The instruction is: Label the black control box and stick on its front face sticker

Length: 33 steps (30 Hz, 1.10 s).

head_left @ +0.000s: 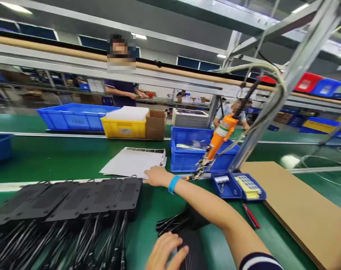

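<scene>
My right hand, with a blue band on its wrist, reaches across the bench to the near right corner of a stack of white paper sheets. Its fingers are pressed together at the sheet's edge. Below that arm, my left hand is open beside a black ribbed box, thumb apart and over the box's near left edge. Short black cables stick out from this box, partly hidden by my right forearm. A row of flat black boxes with bundled cables lies to the left.
An orange power screwdriver hangs before a blue bin. Small blue trays, a red-and-black tool and a brown board lie right. Behind stand a yellow bin and a large blue bin; a person works beyond.
</scene>
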Motion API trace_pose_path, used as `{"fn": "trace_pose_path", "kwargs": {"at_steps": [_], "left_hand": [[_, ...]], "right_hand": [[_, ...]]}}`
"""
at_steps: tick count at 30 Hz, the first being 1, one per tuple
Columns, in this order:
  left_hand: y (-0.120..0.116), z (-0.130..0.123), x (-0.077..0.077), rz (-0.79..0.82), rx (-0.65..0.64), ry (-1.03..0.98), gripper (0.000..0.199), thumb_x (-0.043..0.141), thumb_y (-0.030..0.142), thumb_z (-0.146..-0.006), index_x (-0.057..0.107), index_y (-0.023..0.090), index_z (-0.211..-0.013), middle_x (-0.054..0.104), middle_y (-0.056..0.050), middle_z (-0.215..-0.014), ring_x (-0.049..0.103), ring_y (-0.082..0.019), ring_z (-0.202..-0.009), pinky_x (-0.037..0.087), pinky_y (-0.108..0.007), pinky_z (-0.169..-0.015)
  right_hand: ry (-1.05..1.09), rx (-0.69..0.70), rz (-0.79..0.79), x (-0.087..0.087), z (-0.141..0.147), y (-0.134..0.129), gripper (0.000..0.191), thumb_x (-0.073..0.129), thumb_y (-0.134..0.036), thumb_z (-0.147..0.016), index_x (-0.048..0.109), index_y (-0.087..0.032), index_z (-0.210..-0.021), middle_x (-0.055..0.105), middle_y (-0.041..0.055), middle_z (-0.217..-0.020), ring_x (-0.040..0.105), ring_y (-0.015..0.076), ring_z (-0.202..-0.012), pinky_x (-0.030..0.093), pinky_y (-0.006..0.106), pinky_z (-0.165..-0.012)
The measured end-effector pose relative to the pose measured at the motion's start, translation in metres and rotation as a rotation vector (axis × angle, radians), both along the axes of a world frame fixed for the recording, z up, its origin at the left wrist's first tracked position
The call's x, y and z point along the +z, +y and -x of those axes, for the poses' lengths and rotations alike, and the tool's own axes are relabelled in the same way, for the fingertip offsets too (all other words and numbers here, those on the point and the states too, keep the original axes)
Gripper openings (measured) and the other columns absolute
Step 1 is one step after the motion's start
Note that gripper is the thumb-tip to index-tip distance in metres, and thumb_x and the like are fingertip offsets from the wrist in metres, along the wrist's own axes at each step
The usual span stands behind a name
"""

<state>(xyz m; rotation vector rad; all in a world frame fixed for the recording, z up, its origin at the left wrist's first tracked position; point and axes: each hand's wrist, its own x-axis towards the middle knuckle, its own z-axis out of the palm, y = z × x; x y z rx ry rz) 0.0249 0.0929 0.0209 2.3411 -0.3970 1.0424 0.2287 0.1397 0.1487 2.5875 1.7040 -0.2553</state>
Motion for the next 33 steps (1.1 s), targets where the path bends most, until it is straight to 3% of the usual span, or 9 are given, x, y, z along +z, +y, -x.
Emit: {"fn": "trace_pose_path", "kwargs": {"at_steps": [4, 7, 10, 13, 19, 24, 27, 30, 33], "left_hand": [[0.007, -0.001, -0.003, -0.158, 0.003, -0.145, 0.037, 0.049, 0.004, -0.090, 0.066, 0.023, -0.117, 0.072, -0.007, -0.101, 0.069, -0.019, -0.101, 0.059, -0.033, -0.092], [0.005, 0.001, 0.002, -0.119, 0.074, -0.124, 0.037, 0.048, 0.000, -0.088, 0.066, 0.019, -0.114, 0.069, -0.009, -0.105, 0.065, -0.021, -0.107, 0.057, -0.036, -0.095], [0.003, -0.001, 0.017, -0.089, 0.123, -0.117, 0.038, 0.050, -0.002, -0.087, 0.065, 0.018, -0.115, 0.066, -0.009, -0.107, 0.064, -0.021, -0.108, 0.057, -0.036, -0.094], [0.001, -0.005, 0.038, -0.045, 0.184, -0.113, 0.034, 0.052, 0.000, -0.088, 0.063, 0.020, -0.114, 0.065, -0.007, -0.105, 0.064, -0.019, -0.103, 0.058, -0.032, -0.089], [-0.011, 0.008, 0.049, 0.241, 0.318, 0.015, 0.027, 0.055, 0.009, -0.091, 0.061, 0.021, -0.114, 0.062, -0.006, -0.108, 0.063, -0.018, -0.102, 0.055, -0.031, -0.090], [-0.027, 0.035, 0.038, 0.650, 0.315, 0.266, 0.019, 0.057, 0.023, -0.093, 0.064, 0.020, -0.110, 0.063, -0.007, -0.107, 0.063, -0.018, -0.098, 0.055, -0.032, -0.088], [-0.034, 0.051, 0.038, 0.974, 0.210, 0.503, 0.026, 0.062, 0.036, -0.091, 0.064, 0.018, -0.110, 0.065, -0.009, -0.103, 0.064, -0.019, -0.097, 0.055, -0.034, -0.089], [-0.044, 0.060, 0.041, 1.195, -0.016, 0.730, 0.040, 0.069, 0.046, -0.087, 0.064, 0.018, -0.114, 0.066, -0.009, -0.103, 0.064, -0.018, -0.094, 0.054, -0.033, -0.087], [-0.056, 0.060, 0.045, 1.358, -0.324, 0.824, 0.061, 0.075, 0.055, -0.080, 0.058, 0.019, -0.126, 0.063, -0.012, -0.113, 0.065, -0.017, -0.090, 0.055, -0.029, -0.076]], "right_hand": [[0.012, -0.006, -0.152, 0.029, 0.009, -0.078, 0.040, 0.045, -0.043, -0.099, 0.056, -0.022, -0.131, 0.067, 0.0061, -0.123, 0.062, 0.0196, -0.112, 0.050, 0.040, -0.093], [-0.021, -0.117, -0.149, 0.037, -0.007, -0.154, 0.035, 0.041, -0.037, -0.101, 0.070, -0.017, -0.097, 0.073, 0.0047, -0.094, 0.066, 0.0146, -0.088, 0.049, 0.030, -0.079], [-0.073, -0.286, -0.045, 0.024, -0.045, -0.226, 0.029, 0.052, -0.034, -0.097, 0.067, -0.015, -0.080, 0.068, 0.0007, -0.076, 0.063, 0.0133, -0.073, 0.051, 0.031, -0.073], [-0.175, -0.467, 0.037, -0.008, -0.086, -0.275, 0.018, 0.058, -0.028, -0.094, 0.066, -0.012, -0.092, 0.069, 0.0051, -0.090, 0.065, 0.0163, -0.084, 0.053, 0.037, -0.081], [-0.276, -0.378, 0.030, -0.064, -0.126, -0.301, 0.023, 0.054, -0.012, -0.091, 0.064, -0.009, -0.111, 0.065, 0.0125, -0.111, 0.060, 0.0221, -0.108, 0.047, 0.039, -0.094], [-0.344, -0.323, -0.065, -0.059, -0.134, -0.313, 0.016, 0.057, -0.015, -0.087, 0.066, -0.006, -0.097, 0.067, 0.0210, -0.099, 0.060, 0.0299, -0.098, 0.043, 0.039, -0.081], [-0.384, -0.416, -0.201, -0.040, -0.112, -0.335, 0.024, 0.051, -0.031, -0.093, 0.062, -0.011, -0.100, 0.068, 0.0184, -0.088, 0.063, 0.0266, -0.080, 0.042, 0.038, -0.067], [-0.426, -0.488, -0.438, -0.025, -0.048, -0.347, 0.035, 0.041, -0.050, -0.095, 0.054, -0.020, -0.106, 0.067, 0.0136, -0.091, 0.063, 0.0239, -0.073, 0.045, 0.035, -0.057], [-0.114, -0.081, -0.757, -0.028, 0.042, -0.334, 0.025, 0.052, -0.046, -0.091, 0.057, -0.027, -0.106, 0.066, 0.0065, -0.089, 0.063, 0.0162, -0.067, 0.051, 0.027, -0.053]]}}
